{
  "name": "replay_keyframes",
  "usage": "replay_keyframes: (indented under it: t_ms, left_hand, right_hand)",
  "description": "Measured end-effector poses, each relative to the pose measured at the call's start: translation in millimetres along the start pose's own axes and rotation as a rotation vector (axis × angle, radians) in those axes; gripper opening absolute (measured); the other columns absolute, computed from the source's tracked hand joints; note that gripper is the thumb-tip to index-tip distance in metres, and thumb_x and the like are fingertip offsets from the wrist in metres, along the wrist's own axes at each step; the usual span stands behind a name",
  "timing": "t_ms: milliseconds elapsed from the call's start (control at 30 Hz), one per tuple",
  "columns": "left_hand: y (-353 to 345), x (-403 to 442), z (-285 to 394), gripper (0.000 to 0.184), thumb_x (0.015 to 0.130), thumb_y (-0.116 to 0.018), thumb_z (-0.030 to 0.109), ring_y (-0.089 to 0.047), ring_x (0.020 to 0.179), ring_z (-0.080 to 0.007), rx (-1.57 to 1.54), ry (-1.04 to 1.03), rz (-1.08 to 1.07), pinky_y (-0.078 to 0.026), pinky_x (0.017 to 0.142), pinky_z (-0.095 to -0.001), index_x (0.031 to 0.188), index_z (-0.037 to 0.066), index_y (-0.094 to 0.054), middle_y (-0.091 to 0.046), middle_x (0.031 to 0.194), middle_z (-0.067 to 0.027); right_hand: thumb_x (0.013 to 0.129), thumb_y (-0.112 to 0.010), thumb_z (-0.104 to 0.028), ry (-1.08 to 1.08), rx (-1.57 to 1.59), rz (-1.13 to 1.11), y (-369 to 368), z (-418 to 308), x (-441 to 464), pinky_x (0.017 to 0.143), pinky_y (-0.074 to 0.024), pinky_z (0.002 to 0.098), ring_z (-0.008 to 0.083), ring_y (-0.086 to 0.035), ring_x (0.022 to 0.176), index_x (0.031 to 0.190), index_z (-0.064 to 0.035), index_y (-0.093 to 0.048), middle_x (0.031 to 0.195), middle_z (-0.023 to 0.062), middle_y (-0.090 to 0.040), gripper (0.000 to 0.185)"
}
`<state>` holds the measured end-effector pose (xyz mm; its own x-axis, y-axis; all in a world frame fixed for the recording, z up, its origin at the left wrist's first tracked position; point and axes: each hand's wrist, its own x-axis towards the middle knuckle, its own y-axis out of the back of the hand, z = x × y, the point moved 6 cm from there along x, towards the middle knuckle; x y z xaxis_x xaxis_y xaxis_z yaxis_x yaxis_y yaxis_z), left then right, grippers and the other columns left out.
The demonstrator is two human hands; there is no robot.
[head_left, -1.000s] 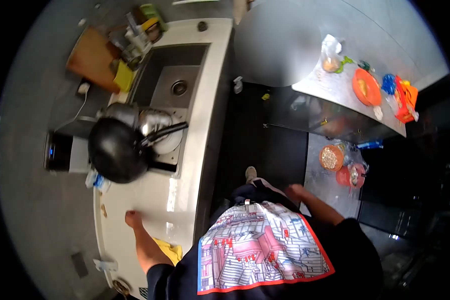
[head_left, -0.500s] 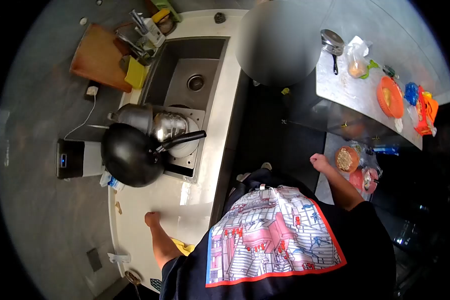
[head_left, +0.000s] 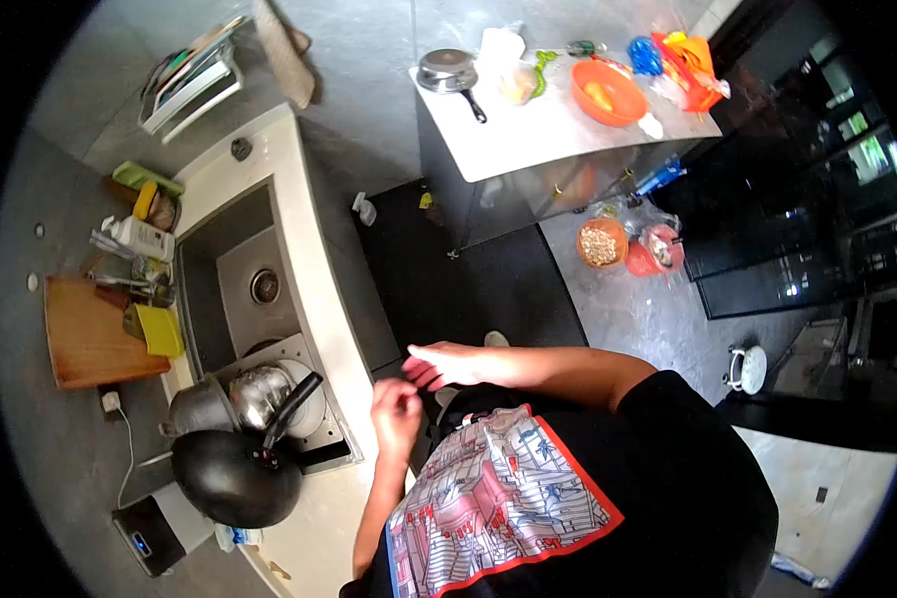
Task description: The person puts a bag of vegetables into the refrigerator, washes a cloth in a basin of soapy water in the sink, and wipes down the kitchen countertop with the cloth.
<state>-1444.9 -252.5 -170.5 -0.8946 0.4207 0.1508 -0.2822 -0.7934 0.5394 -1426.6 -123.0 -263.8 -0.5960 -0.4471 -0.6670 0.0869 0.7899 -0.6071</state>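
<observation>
Two hands working low before the torso, nothing seen in either: right hand [head_left: 447,366] holding its fingers out, apart; left hand [head_left: 397,411] curling its fingers in (cannot tell how tightly, nor whether the two are touching). One black wok [head_left: 231,483] lying beside the sink [head_left: 197,284], the nearer tabletop [head_left: 327,319] showing around it. Two metal pots crowding close: one dull pot [head_left: 197,407], one shiny pot [head_left: 259,396]. Across the aisle, one small pan [head_left: 446,70] and one orange basket [head_left: 608,115] sitting on the second tabletop [head_left: 513,145]. The wok's handle is partly covering a white plate [head_left: 311,404]; the left palm is hiding; a pink basin's [head_left: 640,263] contents are blurring.
</observation>
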Motion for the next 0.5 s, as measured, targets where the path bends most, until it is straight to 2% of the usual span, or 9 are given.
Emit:
replay_keyframes:
  t_ms: [67,133,200,233,333,400,433,467,500]
  left_hand:
    - [-25,29,20,0.011,0.071,-0.066,-0.002,-0.061,0.085,-0.0294,0.136,-0.263,-0.115,-0.050,0.078,-0.0362,0.079,0.004,-0.062,-0.062,0.085,-0.0118]
    - [-41,39,24,0.011,0.071,-0.069,0.002,-0.061,0.090,-0.0305,0.187,-0.394,-0.169,-0.049,0.084,-0.0379,0.080,0.004,-0.063,-0.064,0.089,-0.0113]
    - [-48,38,27,0.010,0.073,-0.069,0.005,-0.061,0.091,-0.0297,0.112,-0.493,-0.190,-0.049,0.084,-0.0373,0.081,0.005,-0.064,-0.066,0.093,-0.0091]
    - [-47,33,26,0.010,0.073,-0.069,0.005,-0.061,0.092,-0.0294,0.114,-0.516,-0.191,-0.049,0.083,-0.0370,0.081,0.005,-0.064,-0.066,0.094,-0.0087]
    - [-41,17,-19,0.008,0.077,-0.069,0.005,-0.063,0.085,-0.0269,0.061,-0.366,-0.212,-0.050,0.077,-0.0356,0.083,0.004,-0.064,-0.066,0.088,-0.0106]
    - [-37,2,-87,0.006,0.081,-0.067,0.008,-0.063,0.076,-0.0225,-0.013,-0.150,-0.139,-0.051,0.072,-0.0320,0.084,0.002,-0.064,-0.066,0.084,-0.0107]
    - [-38,-8,-134,0.008,0.083,-0.067,0.009,-0.063,0.074,-0.0194,-0.014,-0.002,-0.098,-0.051,0.070,-0.0299,0.085,0.002,-0.065,-0.066,0.082,-0.0100]
    - [-37,-22,-187,0.009,0.084,-0.066,0.010,-0.062,0.072,-0.0162,-0.011,0.150,-0.058,-0.051,0.068,-0.0279,0.087,0.001,-0.065,-0.066,0.081,-0.0093]
    - [-37,-39,-243,0.011,0.084,-0.067,0.011,-0.060,0.070,-0.0134,-0.066,0.239,-0.034,-0.050,0.067,-0.0267,0.088,0.001,-0.065,-0.065,0.079,-0.0075]
  right_hand:
    - [0.093,-0.050,-0.043,0.039,0.260,0.050,-8,4,28,0.084,-0.0462,0.0350,0.0192,-0.056,0.099,0.106,-0.0058,-0.058,0.101,0.0076,-0.062,0.040]
    - [0.095,-0.050,-0.035,0.090,0.386,0.121,11,1,38,0.074,-0.0485,0.0334,0.0194,-0.059,0.086,0.096,-0.0062,-0.058,0.093,0.0082,-0.063,0.030]
    - [0.095,-0.050,-0.034,0.118,0.479,-0.052,24,-4,24,0.065,-0.0484,0.0324,0.0208,-0.059,0.078,0.092,-0.0063,-0.057,0.088,0.0073,-0.063,0.028]
    - [0.095,-0.050,-0.035,0.068,0.477,0.115,41,4,13,0.054,-0.0443,0.0287,0.0176,-0.056,0.069,0.090,-0.0067,-0.056,0.078,0.0045,-0.060,0.029]
    - [0.094,-0.049,-0.042,0.168,0.470,-0.149,118,25,3,0.042,-0.0342,0.0207,0.0083,-0.043,0.050,0.090,-0.0089,-0.055,0.061,-0.0026,-0.046,0.035]
    - [0.093,-0.050,-0.046,0.354,-0.032,0.557,185,23,-51,0.046,-0.0398,0.0268,0.0119,-0.048,0.053,0.085,-0.0105,-0.058,0.062,-0.0006,-0.052,0.037]
    - [0.091,-0.054,-0.044,0.499,-0.474,1.056,206,8,-93,0.053,-0.0435,0.0308,0.0156,-0.051,0.054,0.075,-0.0089,-0.059,0.062,0.0005,-0.055,0.039]
    - [0.091,-0.053,-0.041,0.622,-0.696,1.299,233,5,-125,0.060,-0.0468,0.0349,0.0189,-0.056,0.061,0.075,-0.0068,-0.061,0.066,0.0055,-0.061,0.038]
    - [0.090,-0.055,-0.038,0.689,-0.676,1.506,249,6,-161,0.062,-0.0470,0.0360,0.0199,-0.057,0.063,0.077,-0.0053,-0.061,0.068,0.0078,-0.062,0.036]
